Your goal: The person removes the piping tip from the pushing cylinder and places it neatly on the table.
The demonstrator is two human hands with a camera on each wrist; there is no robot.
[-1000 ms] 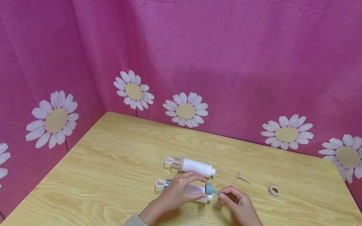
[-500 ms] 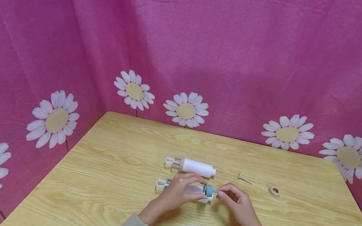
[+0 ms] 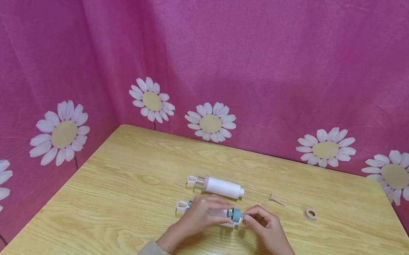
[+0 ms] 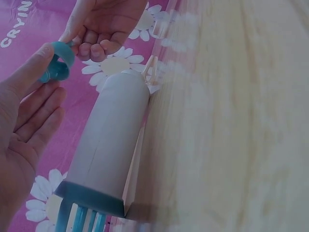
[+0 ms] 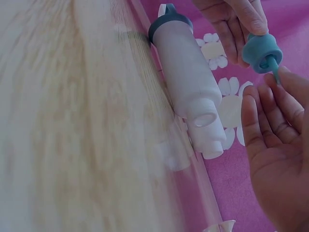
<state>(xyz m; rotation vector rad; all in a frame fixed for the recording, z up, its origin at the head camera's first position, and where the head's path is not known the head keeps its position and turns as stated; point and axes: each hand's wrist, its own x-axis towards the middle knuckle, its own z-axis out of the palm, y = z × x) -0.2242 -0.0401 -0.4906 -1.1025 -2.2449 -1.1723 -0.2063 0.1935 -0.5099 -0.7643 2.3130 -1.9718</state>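
Note:
Between my hands is a small teal part: a ring-shaped collar [image 5: 260, 48] with a thin teal nozzle [image 5: 273, 70] running through it. My left hand [image 3: 204, 211] pinches the wider end of this part with thumb and fingers. The nozzle's narrow tip is pinched by my right hand [image 3: 266, 226] between thumb and forefinger. Only a short length of tip shows between collar and right fingers. Below my left hand lies a white syringe-like press [image 4: 111, 128] with teal fittings, partly hidden by that hand in the head view.
Behind it lies a matching white press [image 3: 222, 187] with beige fittings. To the right rest a small beige nozzle [image 3: 277, 199] and a beige ring [image 3: 310, 214]. A pink flowered cloth [image 3: 270, 66] hangs behind the wooden table [image 3: 136, 152].
The right fingers have come slightly left, nearer the collar. Less of the nozzle's tip sticks out on the right, and its wide end now shows left of the collar.

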